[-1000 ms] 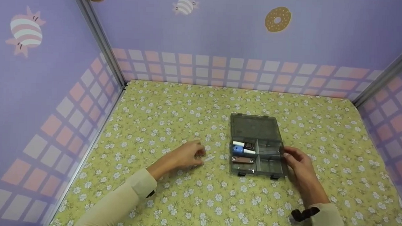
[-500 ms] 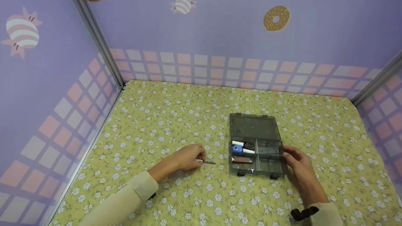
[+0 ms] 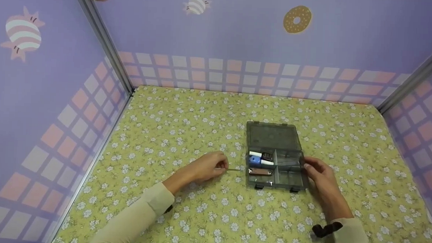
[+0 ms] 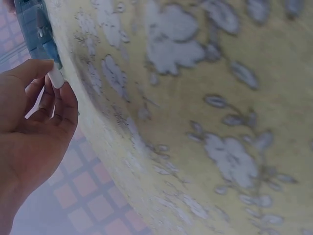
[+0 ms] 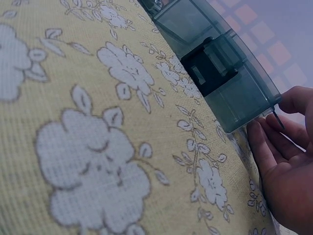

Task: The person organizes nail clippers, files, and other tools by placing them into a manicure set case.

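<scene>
My left hand (image 3: 208, 167) pinches a small nail file between thumb and fingers, left of the box. Its thin grey blade (image 3: 233, 169) points right towards the box; the white handle (image 4: 56, 77) shows in the left wrist view. A smoky clear divided box (image 3: 289, 178) lies with its lid (image 3: 273, 136) folded back. My right hand (image 3: 322, 177) holds the box's right side, thumb at the rim and fingers against the outside. A blue nail polish bottle (image 3: 255, 160) and a dark one (image 3: 267, 156), both white-capped, lie in the back left compartment. Nail clippers (image 3: 260, 172) lie in front of them.
A flowered yellow-green cloth (image 3: 187, 127) covers the table. Purple patterned walls (image 3: 219, 35) enclose it at the back and both sides. Two dark latches (image 3: 294, 190) stick out from the box's front edge.
My left hand has turned the nail file, which now points at the box as a thin line, and has moved right towards the box. The right hand keeps its hold on the box.
</scene>
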{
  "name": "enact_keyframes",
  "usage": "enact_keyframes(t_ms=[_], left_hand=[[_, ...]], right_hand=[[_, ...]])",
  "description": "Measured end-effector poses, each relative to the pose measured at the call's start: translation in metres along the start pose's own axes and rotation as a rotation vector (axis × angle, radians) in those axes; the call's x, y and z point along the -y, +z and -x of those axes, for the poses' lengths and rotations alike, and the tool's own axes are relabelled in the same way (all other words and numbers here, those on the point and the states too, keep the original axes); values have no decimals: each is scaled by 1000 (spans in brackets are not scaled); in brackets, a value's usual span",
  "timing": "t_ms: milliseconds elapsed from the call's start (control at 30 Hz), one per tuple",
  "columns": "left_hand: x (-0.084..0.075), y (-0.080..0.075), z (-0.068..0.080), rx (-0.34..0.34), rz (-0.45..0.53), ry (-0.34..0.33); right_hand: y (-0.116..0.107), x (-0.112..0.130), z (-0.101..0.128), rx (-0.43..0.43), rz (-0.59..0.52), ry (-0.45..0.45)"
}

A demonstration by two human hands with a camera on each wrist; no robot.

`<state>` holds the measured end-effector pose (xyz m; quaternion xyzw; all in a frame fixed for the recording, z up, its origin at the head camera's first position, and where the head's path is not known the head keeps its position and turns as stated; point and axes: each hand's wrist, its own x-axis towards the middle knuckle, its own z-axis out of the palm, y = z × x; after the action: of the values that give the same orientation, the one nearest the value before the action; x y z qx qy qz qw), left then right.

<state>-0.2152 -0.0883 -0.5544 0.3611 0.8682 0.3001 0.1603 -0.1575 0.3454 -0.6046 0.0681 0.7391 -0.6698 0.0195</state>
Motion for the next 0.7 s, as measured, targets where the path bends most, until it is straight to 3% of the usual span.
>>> enact_keyframes(t_ms=[333,700], left_hand=[[-28,8,-34,-55,3,97],[-69,23,-78,-26,-18,177]], right_hand=[[0,3,-2,5,40,6],[0,3,-1,1,33,19]])
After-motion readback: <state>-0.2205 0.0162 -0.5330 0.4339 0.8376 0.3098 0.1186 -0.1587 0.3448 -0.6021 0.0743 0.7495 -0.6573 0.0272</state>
